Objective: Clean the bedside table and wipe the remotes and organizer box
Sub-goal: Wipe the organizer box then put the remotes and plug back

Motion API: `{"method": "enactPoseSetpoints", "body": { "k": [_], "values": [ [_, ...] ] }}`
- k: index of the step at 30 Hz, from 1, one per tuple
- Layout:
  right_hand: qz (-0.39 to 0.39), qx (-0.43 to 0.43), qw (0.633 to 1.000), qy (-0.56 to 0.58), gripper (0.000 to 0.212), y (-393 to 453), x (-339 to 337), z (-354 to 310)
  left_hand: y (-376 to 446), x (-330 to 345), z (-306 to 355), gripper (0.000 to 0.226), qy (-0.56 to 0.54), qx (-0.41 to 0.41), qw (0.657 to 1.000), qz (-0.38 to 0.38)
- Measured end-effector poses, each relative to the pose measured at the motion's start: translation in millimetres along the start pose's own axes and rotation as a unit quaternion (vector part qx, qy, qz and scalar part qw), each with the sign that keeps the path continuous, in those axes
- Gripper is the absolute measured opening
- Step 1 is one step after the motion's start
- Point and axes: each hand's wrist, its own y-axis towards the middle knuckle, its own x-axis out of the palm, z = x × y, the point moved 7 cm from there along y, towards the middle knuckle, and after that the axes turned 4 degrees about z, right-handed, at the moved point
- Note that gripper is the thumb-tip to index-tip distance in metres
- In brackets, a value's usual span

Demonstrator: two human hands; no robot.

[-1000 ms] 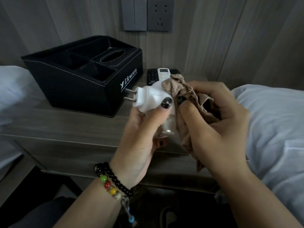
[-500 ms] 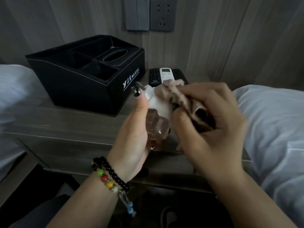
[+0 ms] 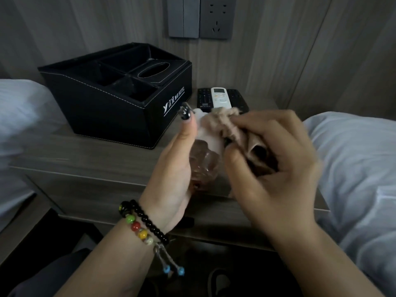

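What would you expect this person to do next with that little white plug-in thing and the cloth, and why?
Probably set the white plug-in device down on the bedside table and start on the remotes. The left hand holds the device while the right hand rubs the cloth over its top; the remotes and organizer box sit untouched behind.

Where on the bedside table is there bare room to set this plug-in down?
Bare wood runs along the bedside table front edge, before the organizer box. Crowded at the back right: three remotes lie side by side between box and wall, beside the pillow.
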Motion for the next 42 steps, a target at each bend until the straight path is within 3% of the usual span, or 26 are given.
{"method": "enactPoseSetpoints", "body": {
  "k": [5, 7, 10, 13, 15, 21, 27, 31, 35, 38, 42],
  "values": [
    [-0.053, -0.053, 0.997, -0.004, 0.027, -16, 17, -18, 2, -7, -4, 0.064, -0.138, -0.066, 0.988, -0.013],
    [-0.033, -0.044, 0.998, -0.003, 0.026, -10, 11, -13, 1, -11, 0, 0.061, -0.192, -0.068, 0.979, -0.001],
    [0.019, 0.014, 0.999, -0.022, 0.023, 1, -3, 4, -4, -1, 5, 0.057, -0.226, -0.085, 0.968, -0.064],
    [0.044, 0.100, 0.994, -0.024, 0.019, 2, -7, 21, -2, -3, 1, 0.060, -0.206, -0.075, 0.973, -0.074],
    [0.047, 0.186, 0.981, 0.034, 0.018, -1, -4, 31, 0, -5, 0, 0.064, -0.185, -0.057, 0.980, -0.053],
    [0.006, 0.440, 0.873, 0.212, 0.017, -23, 15, 48, 1, -13, 10, 0.065, -0.023, 0.065, 0.997, 0.046],
    [-0.026, 0.482, 0.831, 0.275, 0.016, -33, 28, 45, 1, -28, 26, 0.067, 0.121, 0.145, 0.972, 0.138],
    [0.003, 0.503, 0.820, 0.271, 0.021, -31, 20, 55, -1, -16, 22, 0.066, 0.129, 0.105, 0.985, 0.050],
    [0.034, 0.438, 0.868, 0.232, 0.031, -18, 7, 55, -2, -3, 11, 0.059, 0.134, 0.086, 0.987, -0.004],
    [0.017, 0.341, 0.914, 0.220, 0.016, -12, 8, 39, 2, -10, 13, 0.058, 0.098, 0.094, 0.991, 0.022],
    [-0.038, 0.096, 0.988, 0.114, 0.024, -8, 9, 10, 5, -29, 10, 0.085, 0.063, 0.063, 0.995, 0.044]
  ]
}}
